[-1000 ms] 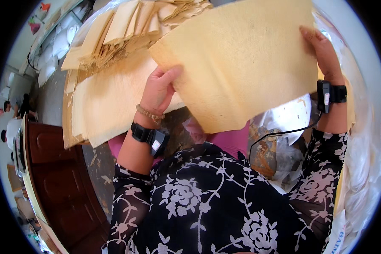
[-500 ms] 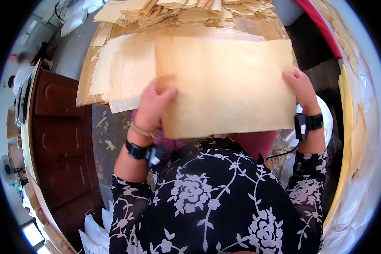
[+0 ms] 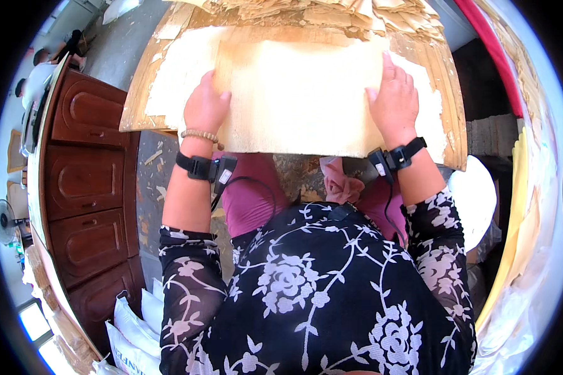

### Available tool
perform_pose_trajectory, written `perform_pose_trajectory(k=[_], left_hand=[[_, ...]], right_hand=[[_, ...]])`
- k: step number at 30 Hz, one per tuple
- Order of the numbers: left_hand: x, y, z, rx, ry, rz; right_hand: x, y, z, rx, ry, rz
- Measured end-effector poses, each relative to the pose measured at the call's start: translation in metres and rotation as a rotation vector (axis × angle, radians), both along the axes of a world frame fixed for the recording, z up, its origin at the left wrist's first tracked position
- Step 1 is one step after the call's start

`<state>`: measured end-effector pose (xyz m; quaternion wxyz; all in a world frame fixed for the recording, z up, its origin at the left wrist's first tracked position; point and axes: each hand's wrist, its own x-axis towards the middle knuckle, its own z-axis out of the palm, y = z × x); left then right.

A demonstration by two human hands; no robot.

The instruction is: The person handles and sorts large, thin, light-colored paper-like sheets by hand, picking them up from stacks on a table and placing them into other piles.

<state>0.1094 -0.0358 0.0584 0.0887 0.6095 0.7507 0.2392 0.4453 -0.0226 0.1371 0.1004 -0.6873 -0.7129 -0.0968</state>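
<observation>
A thin, pale tan rectangular sheet that looks like wood veneer point(image 3: 294, 100) spans the space between my hands, its middle washed out by glare. My left hand point(image 3: 206, 107) grips its left edge, thumb toward the sheet. The right edge is held by my right hand point(image 3: 394, 100), thumb on the near part and some fingertips hidden. The sheet's near edge reaches past the table edge, above my lap. Paler sheets with ragged edges point(image 3: 428, 84) lie beneath it on the wooden table point(image 3: 453, 94).
A loose pile of tan sheets point(image 3: 306, 14) lies at the table's far side. Dark red-brown cabinets point(image 3: 87, 181) stand left, with white sacks point(image 3: 131, 337) below. Scraps litter the floor point(image 3: 150, 169). A white round object point(image 3: 473, 200) is at right. Another person point(image 3: 37, 78) is far left.
The sheet has moved left and away from me, over the paler sheets. Both hands moved with it, the right one leftward. My lap shows more.
</observation>
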Motion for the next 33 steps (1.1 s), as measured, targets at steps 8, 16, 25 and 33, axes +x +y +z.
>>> perform_pose_trajectory(k=[8, 16, 25, 33], left_hand=[[0.005, 0.004, 0.008, 0.015, -0.010, -0.037], [0.012, 0.007, 0.017, -0.048, -0.054, -0.064], [0.032, 0.006, 0.018, 0.036, -0.072, -0.080], [-0.054, -0.060, 0.011, 0.089, 0.109, 0.320]], right_hand=[[-0.091, -0.059, 0.019, 0.208, -0.017, 0.422], [-0.079, -0.028, -0.043, -0.072, 0.058, 0.616], [-0.045, -0.028, -0.038, -0.161, 0.102, 0.593], [-0.052, -0.031, -0.017, -0.233, -0.033, 0.546]])
